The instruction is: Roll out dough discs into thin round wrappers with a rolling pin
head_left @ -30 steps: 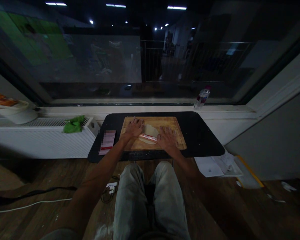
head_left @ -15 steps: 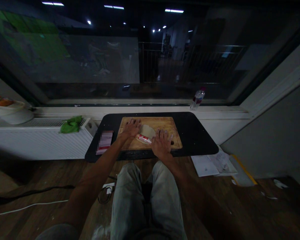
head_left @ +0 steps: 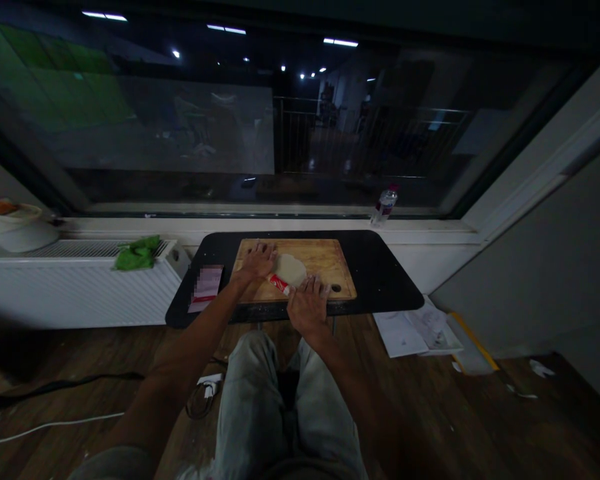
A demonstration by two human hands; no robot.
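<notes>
The black desk (head_left: pixel 380 273) reaches out past the board on every side, widest to the board's right; along its near and far edges only thin strips show, so drawing much further back would soon run off. The wooden board (head_left: pixel 325 257) offers most open surface toward its far right corner. The left hand (head_left: pixel 260 260) lies on the board's left part, palm down, its grip spread, fingers apart. The right hand (head_left: pixel 309 307) crosses the board's near edge, its grip also flat, fingers stretched forward over one end of the red-and-white roller (head_left: pixel 280 285) rather than wrapped round it. That hand has come closer to the near edge, turning the roller more aslant. The dough (head_left: pixel 290 268), a flat pale sheet near the board's middle, now lies mostly on the roller's far side, so I judge this backward stroke nearly spent. A pink packet (head_left: pixel 207 287) sits left of the board, apart from it. The roller lies between the hands, along the dough's near side.
</notes>
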